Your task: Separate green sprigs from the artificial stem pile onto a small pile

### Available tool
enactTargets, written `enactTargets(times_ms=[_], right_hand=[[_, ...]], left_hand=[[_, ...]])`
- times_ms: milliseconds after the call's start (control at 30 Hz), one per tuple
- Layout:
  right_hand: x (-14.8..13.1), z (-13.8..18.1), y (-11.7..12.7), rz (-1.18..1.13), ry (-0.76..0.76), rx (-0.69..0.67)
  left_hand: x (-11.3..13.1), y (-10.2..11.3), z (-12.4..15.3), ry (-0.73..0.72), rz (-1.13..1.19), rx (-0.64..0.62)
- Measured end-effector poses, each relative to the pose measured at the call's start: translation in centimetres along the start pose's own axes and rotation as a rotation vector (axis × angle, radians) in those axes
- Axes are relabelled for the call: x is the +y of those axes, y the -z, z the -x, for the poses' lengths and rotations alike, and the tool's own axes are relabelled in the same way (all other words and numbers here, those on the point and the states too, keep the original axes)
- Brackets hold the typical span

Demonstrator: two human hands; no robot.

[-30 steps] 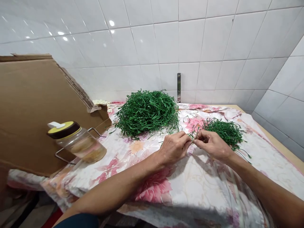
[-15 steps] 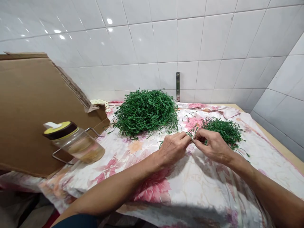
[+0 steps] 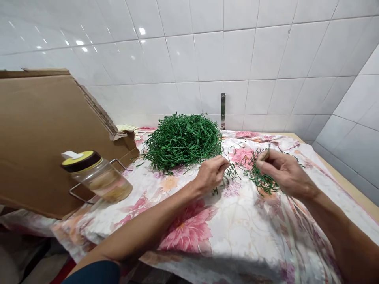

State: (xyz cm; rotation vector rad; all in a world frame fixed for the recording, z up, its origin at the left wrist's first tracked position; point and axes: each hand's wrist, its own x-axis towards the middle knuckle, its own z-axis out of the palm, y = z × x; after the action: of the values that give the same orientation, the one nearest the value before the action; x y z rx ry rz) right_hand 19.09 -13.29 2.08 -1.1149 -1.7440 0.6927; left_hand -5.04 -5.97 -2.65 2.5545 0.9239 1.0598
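A big heap of green plastic strands (image 3: 183,140) lies at the back of a flowered cloth (image 3: 237,232). A smaller green pile (image 3: 260,179) lies to its right, mostly behind my right hand. My left hand (image 3: 211,173) is closed in a pinch on a few green strands (image 3: 231,172) just in front of the big heap. My right hand (image 3: 282,171) is raised over the small pile, thumb and fingers pinched on a thin green strand near its fingertips.
A large sheet of brown cardboard (image 3: 38,138) leans at the left. In front of it a clear jar with a yellow and brown lid (image 3: 96,177) lies tilted on a wire holder. White tiled walls close the back and right. The wooden table edge (image 3: 346,181) runs along the right.
My hands were pinched together on one strand. They have drawn apart: the left stayed near the big heap with strands, the right lifted and moved right over the small pile.
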Motion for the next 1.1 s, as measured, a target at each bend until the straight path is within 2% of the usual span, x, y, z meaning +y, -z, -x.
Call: enactTargets(times_ms=[67,167,233,333,433,500,567,633,700,767,967,1100], right_hand=[[0.3,-0.2,1.3,0.097,-0.002,0.193],[1.6,-0.7,2.8,0.335,-0.044,0.427],[2.9,-0.9,3.6,0.507,-0.075,0.463],[4.3,-1.0,4.2,0.755,-0.060,0.401],[4.0,-0.9,3.9,0.898,0.075,0.429],[2.6,-0.7,3.1,0.822,0.200,0.474],[0.8,-0.3,1.7,0.600,0.283,0.427],[-0.5,0.2,0.0,0.414,0.313,0.247],[-0.9,0.6,-1.5,0.400,0.330,0.083],[-0.4,0.8,-2.5,0.444,0.321,-0.005],[1.2,0.5,-3.0,0.444,0.272,-0.065],[1.1,0.5,-3.2,0.432,0.272,-0.019]], left_hand=[[0.3,0.1,-0.4,0.105,0.169,0.043],[1.0,0.1,-0.5,0.247,0.343,-0.008],[1.3,-0.1,-0.4,0.320,0.428,-0.043],[1.5,-0.2,-0.3,0.378,0.552,-0.092],[1.8,-0.3,-0.2,0.408,0.624,-0.117],[2.0,-0.2,-0.2,0.408,0.625,-0.126],[2.2,-0.2,-0.1,0.394,0.608,-0.136],[2.4,-0.3,0.0,0.375,0.610,-0.137],[2.5,-0.4,0.1,0.363,0.643,-0.130],[2.5,-0.5,0.1,0.367,0.681,-0.122],[3.0,-0.3,0.0,0.413,0.785,-0.138],[3.4,-0.1,0.1,0.437,0.825,-0.135]])
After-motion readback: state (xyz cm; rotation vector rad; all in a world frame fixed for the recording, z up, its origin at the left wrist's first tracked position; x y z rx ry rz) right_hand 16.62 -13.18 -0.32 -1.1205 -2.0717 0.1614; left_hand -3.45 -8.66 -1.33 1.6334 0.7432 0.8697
